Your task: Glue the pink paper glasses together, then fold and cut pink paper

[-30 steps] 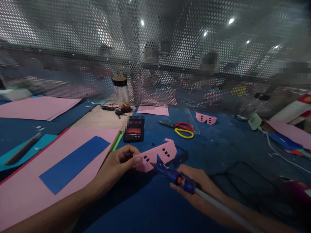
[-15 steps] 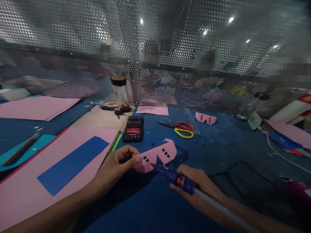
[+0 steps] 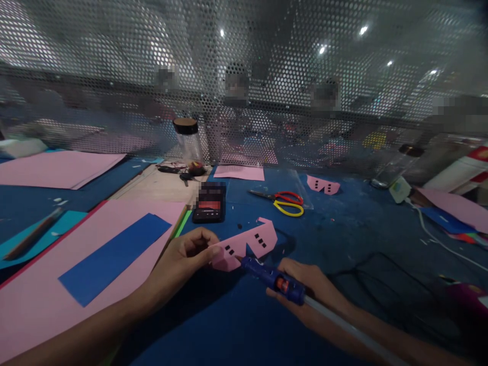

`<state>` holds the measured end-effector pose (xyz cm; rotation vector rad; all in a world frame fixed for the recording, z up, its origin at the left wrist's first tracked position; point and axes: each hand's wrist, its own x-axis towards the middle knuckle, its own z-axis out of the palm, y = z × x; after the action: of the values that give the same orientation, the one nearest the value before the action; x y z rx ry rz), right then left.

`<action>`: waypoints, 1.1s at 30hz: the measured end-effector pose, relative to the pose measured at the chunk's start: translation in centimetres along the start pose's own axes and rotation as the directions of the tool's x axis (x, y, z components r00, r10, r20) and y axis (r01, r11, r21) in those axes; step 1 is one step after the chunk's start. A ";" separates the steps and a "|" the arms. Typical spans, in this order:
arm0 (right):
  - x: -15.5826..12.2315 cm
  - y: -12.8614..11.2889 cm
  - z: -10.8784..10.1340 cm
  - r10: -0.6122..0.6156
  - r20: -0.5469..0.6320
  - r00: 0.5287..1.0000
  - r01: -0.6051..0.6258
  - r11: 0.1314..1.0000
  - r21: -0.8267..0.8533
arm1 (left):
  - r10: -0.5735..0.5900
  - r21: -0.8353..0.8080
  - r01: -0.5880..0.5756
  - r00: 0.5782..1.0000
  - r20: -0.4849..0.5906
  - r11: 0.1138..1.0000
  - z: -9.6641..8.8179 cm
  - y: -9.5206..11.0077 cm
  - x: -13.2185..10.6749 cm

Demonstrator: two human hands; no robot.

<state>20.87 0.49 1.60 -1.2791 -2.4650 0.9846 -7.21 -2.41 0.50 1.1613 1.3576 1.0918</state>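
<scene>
Between thumb and fingers, my left hand (image 3: 192,256) pinches the left end of a pink paper cutout (image 3: 249,241) shaped like glasses, with small black squares and a notch in its lower edge. My right hand (image 3: 303,284) is wrapped round a blue glue gun (image 3: 263,272), whose back end carries a long pale glue stick (image 3: 343,325). The gun's nozzle meets the lower edge of the cutout, left of the notch; whether glue is coming out I cannot tell. A similar pink cutout (image 3: 323,185) stands farther back on the blue table (image 3: 229,315).
Scissors (image 3: 287,203) with red and yellow handles lie beyond the cutout, beside a phone (image 3: 209,203). At left are pink sheets (image 3: 30,310) under a blue paper strip (image 3: 114,256). A glass jar (image 3: 188,145) stands before the perforated metal screen (image 3: 267,76). Dark cable (image 3: 373,264) loops at right.
</scene>
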 end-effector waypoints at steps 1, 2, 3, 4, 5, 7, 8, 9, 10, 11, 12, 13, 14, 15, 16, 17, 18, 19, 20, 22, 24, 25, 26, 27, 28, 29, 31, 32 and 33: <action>0.0 0.0 0.0 0.007 0.007 1.000 -0.007 1.000 -0.002 | -0.002 -0.004 0.002 1.000 0.002 1.000 0.0 0.0 0.0; 0.0 0.0 0.0 0.011 0.012 1.000 -0.010 1.000 -0.004 | -0.003 -0.008 0.003 1.000 0.001 1.000 0.0 -0.1 0.0; 0.0 0.0 0.1 0.012 0.017 1.000 -0.012 1.000 -0.005 | -0.005 -0.011 0.005 1.000 0.000 1.000 -0.1 -0.1 0.0; 0.0 0.0 0.1 0.015 0.017 1.000 -0.015 1.000 -0.006 | -0.007 -0.013 0.007 1.000 -0.002 1.000 -0.1 -0.2 -0.1; 0.0 0.0 0.1 0.018 0.015 1.000 -0.018 1.000 -0.007 | -0.008 -0.014 0.008 1.000 -0.002 1.000 -0.1 -0.2 -0.1; 0.0 0.1 0.1 0.012 0.009 1.000 -0.012 1.000 -0.009 | -0.007 -0.015 0.007 1.000 0.004 1.000 -0.1 -0.1 -0.1; 0.0 0.2 0.1 0.003 0.007 1.000 -0.003 1.000 -0.009 | -0.006 -0.014 0.006 1.000 0.008 1.000 -0.1 -0.1 -0.1; 0.0 0.3 0.2 -0.008 0.007 1.000 0.008 1.000 -0.007 | -0.003 -0.010 0.003 1.000 0.010 1.000 0.0 -0.1 -0.1; -0.1 0.3 0.2 -0.016 0.007 1.000 0.016 1.000 -0.005 | -0.002 -0.006 0.002 1.000 0.008 1.000 0.0 0.0 -0.1; -0.1 0.4 0.2 -0.022 0.007 1.000 0.022 1.000 0.000 | -0.001 -0.001 0.001 1.000 0.004 1.000 0.0 0.0 -0.1; -0.1 0.5 0.2 -0.023 0.008 1.000 0.023 1.000 0.005 | 0.002 0.002 -0.002 1.000 -0.001 1.000 0.0 0.0 -0.1; -0.1 0.5 0.2 -0.020 0.007 1.000 0.020 1.000 0.007 | 0.006 0.005 -0.006 1.000 -0.005 1.000 0.0 0.0 -0.1; -0.2 0.6 0.2 -0.013 0.005 1.000 0.013 1.000 0.004 | 0.010 0.005 -0.010 1.000 -0.006 1.000 0.0 0.0 -0.1; -0.2 0.6 0.2 -0.003 0.007 1.000 0.003 1.000 0.000 | 0.011 0.004 -0.011 1.000 -0.003 1.000 0.0 0.0 0.0; -0.2 0.6 0.2 0.008 0.010 1.000 -0.008 1.000 -0.005 | 0.008 0.002 -0.008 1.000 0.001 1.000 0.0 0.0 0.0; -0.2 0.6 0.2 0.021 0.015 1.000 -0.021 1.000 -0.011 | 0.004 0.002 -0.004 1.000 0.005 1.000 0.0 0.0 0.0; -0.2 0.5 0.3 0.034 0.016 0.999 -0.034 0.999 -0.017 | 0.000 0.002 0.000 1.000 0.007 1.000 0.0 0.0 0.0; -0.2 0.5 0.3 0.040 0.015 0.999 -0.039 0.999 -0.020 | 0.000 0.003 0.000 1.000 0.005 1.000 0.0 0.0 0.0; -0.2 0.4 0.3 0.036 0.010 0.999 -0.035 0.999 -0.019 | 0.003 0.005 -0.003 1.000 0.001 1.000 0.0 0.1 0.0; -0.1 0.3 0.2 0.006 -0.005 1.000 -0.006 1.000 -0.024 | 0.018 0.012 -0.018 1.000 -0.011 1.000 0.1 0.3 -0.1; 0.0 0.2 0.2 -0.011 -0.015 1.000 0.011 1.000 -0.029 | 0.021 0.018 -0.021 1.000 -0.017 1.000 0.2 0.4 -0.2; 0.0 0.2 0.2 -0.014 -0.014 1.000 0.014 0.999 -0.029 | 0.019 0.019 -0.019 1.000 -0.018 1.000 0.2 0.5 -0.3; 0.0 0.2 0.2 -0.008 -0.011 1.000 0.007 1.000 -0.027 | 0.017 0.018 -0.017 1.000 -0.017 1.000 0.2 0.5 -0.3; -0.1 0.2 0.2 0.005 -0.008 1.000 -0.005 1.000 -0.023 | 0.015 0.016 -0.015 1.000 -0.018 1.000 0.2 0.4 -0.3; -0.1 0.2 0.2 0.022 -0.003 1.000 -0.022 1.000 -0.018 | 0.013 0.014 -0.013 1.000 -0.017 1.000 0.2 0.4 -0.3; -0.1 0.3 0.2 0.039 0.003 0.999 -0.039 0.999 -0.016 | 0.013 0.012 -0.012 1.000 -0.017 1.000 0.2 0.3 -0.2; -0.1 0.4 0.2 0.061 0.012 0.998 -0.061 0.998 -0.016 | 0.012 0.009 -0.012 1.000 -0.018 1.000 0.2 0.2 -0.2; -0.2 0.5 0.3 0.059 0.014 0.998 -0.059 0.998 -0.016 | 0.014 0.009 -0.013 1.000 -0.018 1.000 0.2 0.2 -0.1; -0.2 0.6 0.3 0.051 0.014 0.999 -0.051 0.999 -0.014 | 0.017 0.009 -0.017 1.000 -0.018 1.000 0.2 0.1 -0.1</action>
<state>21.22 0.45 1.04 -1.3498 -2.4648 0.9940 -7.04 -2.51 0.60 1.1738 1.3703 1.1120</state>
